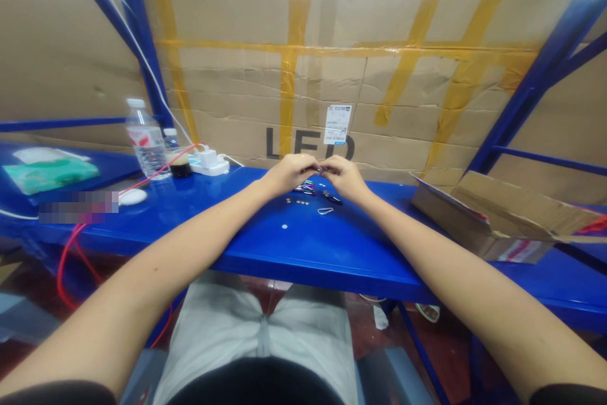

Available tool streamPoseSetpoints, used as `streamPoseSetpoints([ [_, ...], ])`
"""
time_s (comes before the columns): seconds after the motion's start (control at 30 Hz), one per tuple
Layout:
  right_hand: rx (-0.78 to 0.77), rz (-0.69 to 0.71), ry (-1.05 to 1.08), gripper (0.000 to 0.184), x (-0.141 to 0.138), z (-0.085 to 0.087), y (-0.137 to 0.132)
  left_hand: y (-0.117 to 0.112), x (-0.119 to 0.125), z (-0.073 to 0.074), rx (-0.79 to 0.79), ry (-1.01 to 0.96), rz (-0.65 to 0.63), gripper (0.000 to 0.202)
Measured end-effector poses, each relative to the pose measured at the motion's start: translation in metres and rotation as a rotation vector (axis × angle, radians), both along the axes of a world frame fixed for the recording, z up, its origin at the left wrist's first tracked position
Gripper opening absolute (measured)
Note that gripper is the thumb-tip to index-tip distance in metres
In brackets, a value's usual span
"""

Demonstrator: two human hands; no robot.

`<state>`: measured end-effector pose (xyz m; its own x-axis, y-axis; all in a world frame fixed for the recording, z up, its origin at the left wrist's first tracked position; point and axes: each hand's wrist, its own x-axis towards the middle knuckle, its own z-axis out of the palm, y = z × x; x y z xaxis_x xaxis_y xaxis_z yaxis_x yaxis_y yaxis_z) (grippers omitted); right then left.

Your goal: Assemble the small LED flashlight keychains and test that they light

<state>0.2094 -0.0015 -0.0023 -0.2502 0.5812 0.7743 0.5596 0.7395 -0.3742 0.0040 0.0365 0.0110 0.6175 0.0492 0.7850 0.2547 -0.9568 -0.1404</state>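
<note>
My left hand and my right hand meet above the blue metal shelf, fingers pinched together on a small metal part between them. The part is too small to name. Below the hands lie colourful small clips, a silver carabiner-like ring, a dark clip and several tiny round metal pieces. One white dot-like piece lies nearer to me.
An open cardboard box sits on the right. At left stand a water bottle, a small dark bottle, a white power strip with a red cable, and a green packet. Taped cardboard forms the back wall.
</note>
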Motion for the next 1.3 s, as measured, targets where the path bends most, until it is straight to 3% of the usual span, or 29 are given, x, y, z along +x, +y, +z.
streamPoseSetpoints([
  [1.3, 0.069, -0.022, -0.074, 0.023, 0.0010, 0.0000, 0.0006, 0.0063, 0.0019, -0.0057, 0.062, -0.042, 0.009, 0.015],
])
